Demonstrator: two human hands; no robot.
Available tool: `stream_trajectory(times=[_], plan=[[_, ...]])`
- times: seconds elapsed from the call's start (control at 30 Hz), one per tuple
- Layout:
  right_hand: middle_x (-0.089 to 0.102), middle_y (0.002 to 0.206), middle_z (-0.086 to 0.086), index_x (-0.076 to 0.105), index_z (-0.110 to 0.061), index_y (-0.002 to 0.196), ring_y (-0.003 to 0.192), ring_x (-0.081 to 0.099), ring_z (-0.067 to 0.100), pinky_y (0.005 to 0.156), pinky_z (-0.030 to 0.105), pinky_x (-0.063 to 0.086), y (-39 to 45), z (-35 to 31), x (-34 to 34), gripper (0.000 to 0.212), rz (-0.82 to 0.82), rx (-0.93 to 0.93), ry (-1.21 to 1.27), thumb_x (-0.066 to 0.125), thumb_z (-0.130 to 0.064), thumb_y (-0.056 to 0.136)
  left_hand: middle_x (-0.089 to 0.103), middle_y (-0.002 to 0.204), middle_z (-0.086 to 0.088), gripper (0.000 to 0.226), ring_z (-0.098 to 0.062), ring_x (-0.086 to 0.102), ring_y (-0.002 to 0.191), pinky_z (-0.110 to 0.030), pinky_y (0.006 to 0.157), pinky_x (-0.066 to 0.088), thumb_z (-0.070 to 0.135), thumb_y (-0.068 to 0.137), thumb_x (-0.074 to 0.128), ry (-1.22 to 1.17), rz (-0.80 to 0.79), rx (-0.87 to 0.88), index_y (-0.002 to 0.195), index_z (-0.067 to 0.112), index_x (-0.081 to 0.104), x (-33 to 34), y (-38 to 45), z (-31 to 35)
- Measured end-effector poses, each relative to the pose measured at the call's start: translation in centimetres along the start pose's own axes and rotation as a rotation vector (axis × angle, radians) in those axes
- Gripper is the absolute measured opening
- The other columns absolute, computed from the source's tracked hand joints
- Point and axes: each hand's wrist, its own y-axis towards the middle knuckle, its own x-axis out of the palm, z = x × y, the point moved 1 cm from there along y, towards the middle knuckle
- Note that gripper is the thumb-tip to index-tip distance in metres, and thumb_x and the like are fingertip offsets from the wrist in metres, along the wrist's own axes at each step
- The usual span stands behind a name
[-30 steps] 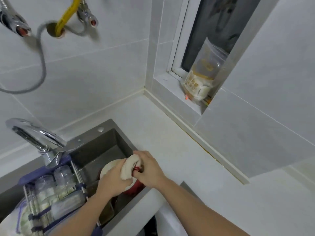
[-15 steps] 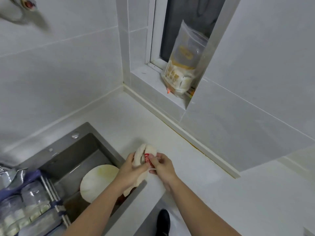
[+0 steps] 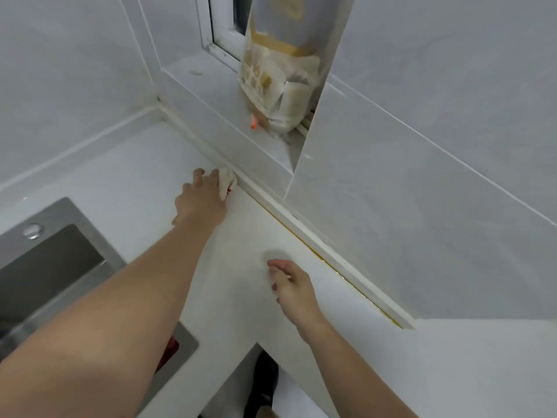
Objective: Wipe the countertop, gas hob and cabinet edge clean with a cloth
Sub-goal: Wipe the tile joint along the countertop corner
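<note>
Left hand (image 3: 201, 200) presses a crumpled off-white cloth (image 3: 226, 183) on the white stone countertop (image 3: 126, 164), mid-frame, against the raised back strip. Right hand (image 3: 291, 285), fingers loosely curled, lower centre. Steel sink (image 3: 60, 218) lower left. Clear plastic food bag (image 3: 275, 73) on window ledge, top centre.

Even, cool, diffuse light; source not visible. White tiles and table (image 3: 126, 173) bright, low contrast. Faint soft shadow beside right hand (image 3: 291, 286). Slight motion blur throughout. Wide-angle bending of straight lines toward edges. No harsh glare.
</note>
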Motion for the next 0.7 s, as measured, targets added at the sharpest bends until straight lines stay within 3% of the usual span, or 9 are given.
stream_trajectory(times=[0.13,0.37,0.47,0.57,0.63,0.7], plan=[[0.073,0.093,-0.012,0.075,-0.03,0.1,0.078,0.065,0.006,0.072,0.025,0.05,0.9,0.7,-2.4,0.016,0.018,0.001,0.028,0.062,-0.021,0.099,0.051,0.128,-0.004,0.053,-0.04,0.061,0.107,-0.043,0.075,0.047,0.043,0.091,0.059,0.018,0.022,0.0,0.138,0.03,0.038,1.1,1.7,0.2],[0.074,0.088,-0.004,0.076,-0.022,0.093,0.067,0.061,0.002,0.062,0.02,0.048,1.6,1.7,-5.0,0.02,0.073,-0.009,0.054,0.059,-0.016,0.1,0.059,0.098,0.008,0.028,-0.028,0.064,0.091,-0.034,0.07,0.045,0.04,0.088,0.059,-0.206,0.1,0.059,0.114,0.035,0.053,2.5,-0.8,1.5],[0.075,0.087,-0.001,0.077,-0.019,0.092,0.067,0.061,0.005,0.064,0.024,0.048,1.6,2.7,-6.1,0.022,0.122,0.035,0.107,0.058,-0.015,0.102,0.057,0.119,0.009,0.046,-0.026,0.063,0.099,-0.036,0.069,0.051,0.038,0.092,0.06,-0.095,0.078,0.209,0.136,0.031,0.049,4.3,-4.5,3.6],[0.075,0.085,-0.002,0.078,-0.019,0.089,0.067,0.061,0.005,0.066,0.026,0.047,1.2,3.5,-7.1,0.023,0.159,0.041,0.113,0.059,-0.014,0.101,0.036,0.151,0.003,0.067,-0.028,0.052,0.119,-0.042,0.081,0.053,0.033,0.095,0.057,0.155,-0.072,0.266,0.154,0.027,0.027,6.0,-8.8,6.6],[0.074,0.081,0.0,0.077,-0.019,0.083,0.065,0.059,0.008,0.065,0.03,0.046,1.1,3.7,-7.5,0.026,0.193,0.027,0.12,0.059,-0.013,0.1,0.031,0.156,0.0,0.071,-0.029,0.049,0.122,-0.042,0.084,0.052,0.028,0.093,0.06,0.206,-0.121,0.366,0.154,0.028,0.024,7.1,-11.9,8.8],[0.067,0.071,0.004,0.074,-0.018,0.078,0.064,0.054,0.013,0.064,0.036,0.041,1.0,3.7,-7.6,0.027,0.214,0.003,0.118,0.059,-0.013,0.099,0.036,0.153,0.001,0.07,-0.03,0.052,0.115,-0.043,0.078,0.051,0.029,0.09,0.063,0.2,-0.13,0.514,0.152,0.033,0.029,8.4,-14.4,10.4]])
